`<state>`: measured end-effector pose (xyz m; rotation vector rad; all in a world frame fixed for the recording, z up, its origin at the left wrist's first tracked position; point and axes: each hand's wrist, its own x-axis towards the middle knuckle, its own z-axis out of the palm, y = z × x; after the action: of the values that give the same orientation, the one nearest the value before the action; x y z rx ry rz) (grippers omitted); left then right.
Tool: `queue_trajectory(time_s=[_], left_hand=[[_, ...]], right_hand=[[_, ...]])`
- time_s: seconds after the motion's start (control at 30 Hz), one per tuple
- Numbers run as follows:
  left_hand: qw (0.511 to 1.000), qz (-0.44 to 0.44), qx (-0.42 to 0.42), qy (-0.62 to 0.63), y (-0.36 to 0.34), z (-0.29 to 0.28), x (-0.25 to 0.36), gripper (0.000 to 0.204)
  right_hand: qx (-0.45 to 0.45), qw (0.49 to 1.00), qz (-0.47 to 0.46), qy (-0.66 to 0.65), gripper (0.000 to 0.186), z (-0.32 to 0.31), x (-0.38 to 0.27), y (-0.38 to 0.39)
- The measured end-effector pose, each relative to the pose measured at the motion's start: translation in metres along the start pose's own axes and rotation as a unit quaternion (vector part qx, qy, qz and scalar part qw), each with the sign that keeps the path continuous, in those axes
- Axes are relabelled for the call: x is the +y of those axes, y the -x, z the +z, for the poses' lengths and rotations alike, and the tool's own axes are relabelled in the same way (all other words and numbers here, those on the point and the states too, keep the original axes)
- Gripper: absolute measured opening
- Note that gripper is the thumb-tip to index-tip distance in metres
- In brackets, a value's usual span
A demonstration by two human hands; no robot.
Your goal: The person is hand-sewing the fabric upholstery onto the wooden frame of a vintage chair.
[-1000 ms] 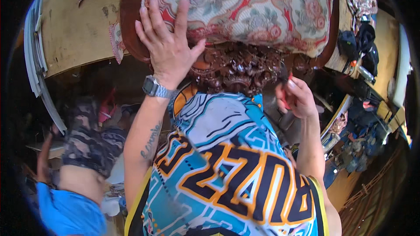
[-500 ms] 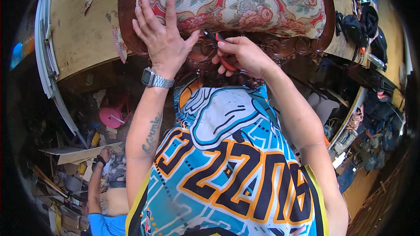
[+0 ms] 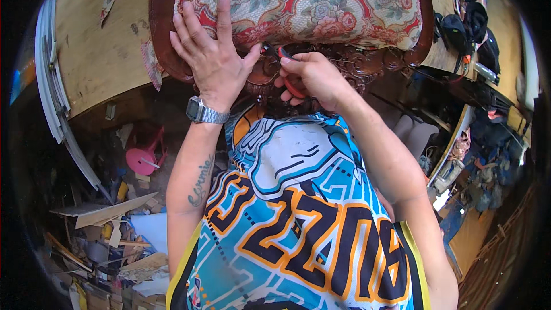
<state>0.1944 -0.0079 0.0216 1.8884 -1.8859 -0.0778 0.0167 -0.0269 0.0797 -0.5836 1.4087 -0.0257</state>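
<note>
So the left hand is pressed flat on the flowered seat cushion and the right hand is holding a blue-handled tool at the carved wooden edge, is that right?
Not quite: the tool in the right hand has red handles, not blue, as the head view shows. The rest holds: the left hand lies flat on the flowered seat cushion, and the right hand works at the carved wooden edge.

red-handled tool (image 3: pixel 291 83) mostly hidden inside right hand (image 3: pixel 313 80), its tip unclear, cushioned chair (image 3: pixel 298 0) cut off by top edge

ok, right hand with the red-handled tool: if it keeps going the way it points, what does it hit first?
Likely the floral upholstered seat fabric at the carved dark wooden chair frame; the right hand aims its red-handled tool there. Depth is unclear.
</note>
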Motion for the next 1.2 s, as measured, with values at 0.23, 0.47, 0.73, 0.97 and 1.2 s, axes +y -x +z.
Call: queue_trajectory(time_s=[0.23, 0.47, 0.73, 0.97, 1.2], left_hand=[[1.0, -0.006, 0.0, -0.002, 0.002, 0.001, 0.001, 0.109], [1.0, 0.016, -0.008, -0.006, 0.001, -0.002, 0.001, 0.108], [1.0, 0.009, 0.003, -0.012, -0.002, 0.0, 0.001, 0.11], [1.0, 0.007, 0.006, -0.007, -0.002, 0.002, 0.001, 0.111], [1.0, -0.006, -0.002, 0.006, -0.001, 0.0, 0.002, 0.11]], right_hand=[[0.0, 0.994, -0.057, -0.092, 0.034, 0.01, 0.028, -0.018], [-0.094, 0.957, -0.097, -0.258, 0.023, 0.001, 0.05, -0.018], [-0.035, 0.997, -0.058, -0.034, 0.025, -0.005, 0.028, -0.007], [-0.019, 1.0, -0.019, 0.008, 0.032, -0.005, 0.002, -0.007], [-0.001, 0.994, 0.049, 0.096, 0.032, 0.001, -0.032, 0.005]])
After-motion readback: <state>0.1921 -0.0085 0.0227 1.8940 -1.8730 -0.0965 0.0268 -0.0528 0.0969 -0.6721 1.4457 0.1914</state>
